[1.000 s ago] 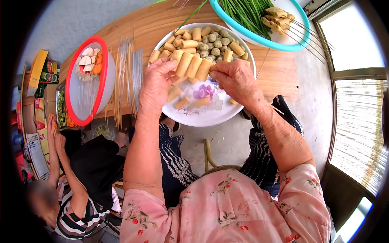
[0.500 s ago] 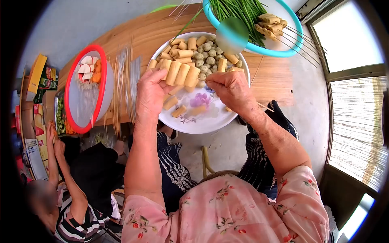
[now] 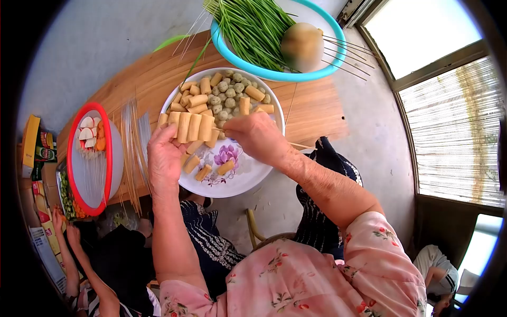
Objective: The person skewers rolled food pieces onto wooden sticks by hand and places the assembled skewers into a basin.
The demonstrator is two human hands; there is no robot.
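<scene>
My left hand is closed on the left end of a row of several tan tube-shaped rolls, lined up side by side on a skewer. At the right end of that row, my right hand pinches the thin skewer; its fingertips are partly hidden. Both hands are above a large white plate with a purple flower print. On the plate lie more loose tan rolls, a heap of greyish-green balls, and a few single rolls near the front.
A turquoise-rimmed basket with green stalks and skewers stands behind the plate. To the left are bare skewers and a red-rimmed basket with skewered vegetables. A co-worker's hands are at lower left; another person sits at lower right.
The view has swung, so the table and plate sit lower and further left. Both hands keep hold of the skewered rolls. A seated person now shows at lower right.
</scene>
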